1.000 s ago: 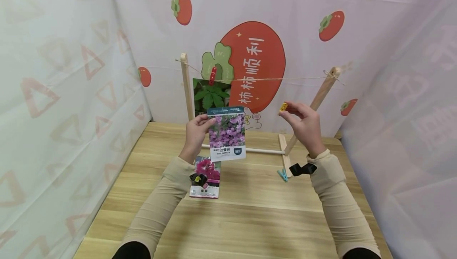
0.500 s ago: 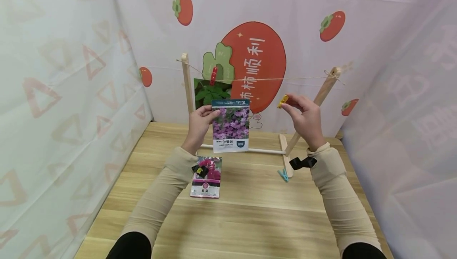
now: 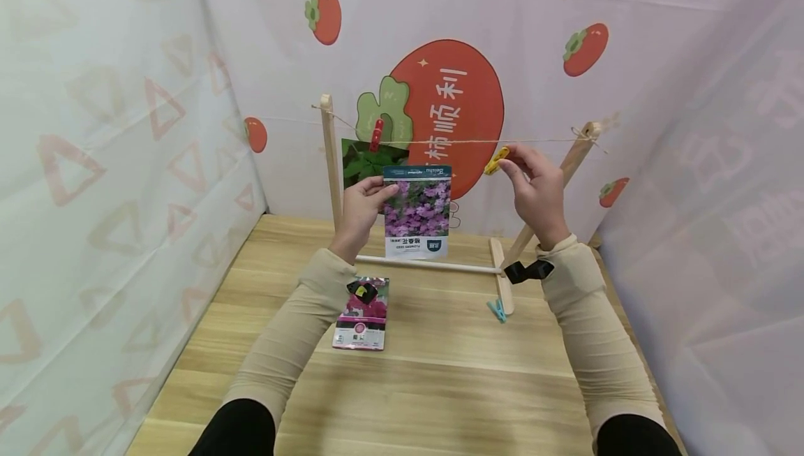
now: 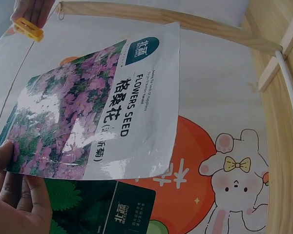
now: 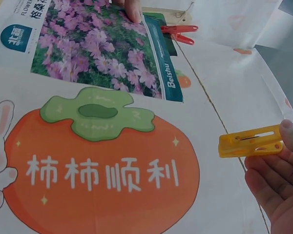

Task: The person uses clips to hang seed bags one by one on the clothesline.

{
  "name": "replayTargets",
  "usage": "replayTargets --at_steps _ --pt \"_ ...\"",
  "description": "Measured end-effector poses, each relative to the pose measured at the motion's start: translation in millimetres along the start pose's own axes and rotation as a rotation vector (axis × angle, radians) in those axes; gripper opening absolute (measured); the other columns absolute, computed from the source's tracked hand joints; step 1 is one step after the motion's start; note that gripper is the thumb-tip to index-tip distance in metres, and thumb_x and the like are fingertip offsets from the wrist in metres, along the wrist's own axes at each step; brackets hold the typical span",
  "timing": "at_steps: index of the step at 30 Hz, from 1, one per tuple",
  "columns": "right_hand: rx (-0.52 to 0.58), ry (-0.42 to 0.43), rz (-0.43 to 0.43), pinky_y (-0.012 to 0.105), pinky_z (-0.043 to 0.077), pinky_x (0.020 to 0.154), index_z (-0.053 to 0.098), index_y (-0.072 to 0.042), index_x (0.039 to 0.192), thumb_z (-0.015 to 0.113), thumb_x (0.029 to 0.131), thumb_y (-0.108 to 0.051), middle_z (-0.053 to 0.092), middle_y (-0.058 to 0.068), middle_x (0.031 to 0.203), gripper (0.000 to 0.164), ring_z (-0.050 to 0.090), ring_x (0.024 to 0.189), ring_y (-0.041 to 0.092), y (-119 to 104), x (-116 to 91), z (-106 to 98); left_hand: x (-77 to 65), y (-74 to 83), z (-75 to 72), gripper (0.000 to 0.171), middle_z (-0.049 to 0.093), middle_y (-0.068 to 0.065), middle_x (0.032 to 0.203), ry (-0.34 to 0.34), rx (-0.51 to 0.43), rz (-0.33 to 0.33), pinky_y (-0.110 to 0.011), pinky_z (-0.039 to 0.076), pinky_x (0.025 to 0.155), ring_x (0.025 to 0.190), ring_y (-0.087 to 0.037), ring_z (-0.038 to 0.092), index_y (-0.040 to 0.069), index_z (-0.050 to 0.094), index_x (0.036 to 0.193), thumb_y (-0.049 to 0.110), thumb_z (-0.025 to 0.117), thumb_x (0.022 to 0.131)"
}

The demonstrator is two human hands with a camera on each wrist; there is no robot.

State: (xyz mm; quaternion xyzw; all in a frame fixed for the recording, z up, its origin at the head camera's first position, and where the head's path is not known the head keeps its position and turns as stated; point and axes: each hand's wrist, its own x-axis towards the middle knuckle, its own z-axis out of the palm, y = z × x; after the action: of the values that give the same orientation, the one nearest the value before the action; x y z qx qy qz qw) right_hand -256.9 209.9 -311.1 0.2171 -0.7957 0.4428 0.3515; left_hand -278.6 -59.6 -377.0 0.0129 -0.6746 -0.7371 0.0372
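My left hand (image 3: 359, 215) pinches the left edge of a seed packet (image 3: 417, 211) with purple flowers, its top a little below the string (image 3: 465, 141). A yellow clothespin (image 3: 496, 160) is held between thumb and fingers of my right hand (image 3: 537, 190), close to the string at the right. In the right wrist view the yellow clothespin (image 5: 251, 140) overlaps the string, and I cannot tell whether they touch. Behind the held packet, a green-leaf packet (image 3: 361, 163) hangs from the string by a red clothespin (image 3: 377, 135).
Two wooden posts (image 3: 331, 163) carry the string, joined low down by a white rod (image 3: 465, 267). On the wooden table (image 3: 440, 372) lie a magenta-flower packet (image 3: 361, 323) and a blue clothespin (image 3: 496, 311), the latter beside the right foot (image 3: 502, 281) of the frame.
My left hand has lifted the purple-flower packet up and to the right. The right hand has risen with the yellow clothespin toward the string.
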Motion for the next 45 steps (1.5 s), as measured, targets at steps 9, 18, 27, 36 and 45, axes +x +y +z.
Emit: replayTargets --at_steps 9,18,27,36,45 --pt "0.024 0.0 -0.05 0.009 0.048 0.081 0.068 0.007 0.107 0.061 0.095 -0.011 0.069 0.02 0.099 0.023 0.058 0.088 0.003 -13 22 20 5.4 1.0 10.4 0.04 0.069 -0.017 0.117 -0.024 -0.005 0.003 -0.022 0.05 0.072 0.091 -0.008 0.065 0.003 0.064 0.125 0.018 0.072 0.089" --pt "0.024 0.032 -0.065 0.008 0.049 0.082 0.07 0.007 0.103 0.059 0.096 -0.012 0.069 0.019 0.098 0.023 0.062 0.087 0.014 -17 38 33 7.2 4.6 23.2 0.037 0.071 -0.015 0.114 -0.03 -0.045 0.0 -0.022 0.05 0.075 0.091 -0.008 0.065 0.004 0.065 0.122 0.018 0.073 0.088" --pt "0.055 0.061 -0.049 0.011 0.048 0.078 0.071 0.008 0.099 0.06 0.096 -0.012 0.069 0.02 0.096 0.023 0.06 0.083 0.016 -18 52 44 12.0 5.3 39.8 0.035 0.069 -0.016 0.117 -0.007 -0.083 0.053 -0.027 0.054 0.085 0.1 -0.015 0.066 0.002 0.067 0.119 0.017 0.073 0.088" --pt "0.028 0.029 -0.042 0.011 0.045 0.072 0.072 0.006 0.096 0.06 0.096 -0.009 0.072 0.02 0.096 0.02 0.065 0.081 0.025 -10 61 56 15.9 1.5 47.2 0.036 0.067 -0.015 0.121 0.003 -0.095 0.029 -0.027 0.051 0.085 0.108 -0.02 0.064 0.004 0.066 0.123 0.016 0.07 0.09" --pt "-0.058 -0.063 0.005 0.014 0.043 0.071 0.072 0.004 0.096 0.058 0.098 -0.014 0.073 0.018 0.099 0.022 0.065 0.082 0.026 -8 58 60 17.9 5.2 53.8 0.029 0.071 -0.013 0.109 0.002 -0.095 0.061 -0.02 0.047 0.064 0.085 -0.004 0.063 0.006 0.069 0.119 0.015 0.068 0.091"
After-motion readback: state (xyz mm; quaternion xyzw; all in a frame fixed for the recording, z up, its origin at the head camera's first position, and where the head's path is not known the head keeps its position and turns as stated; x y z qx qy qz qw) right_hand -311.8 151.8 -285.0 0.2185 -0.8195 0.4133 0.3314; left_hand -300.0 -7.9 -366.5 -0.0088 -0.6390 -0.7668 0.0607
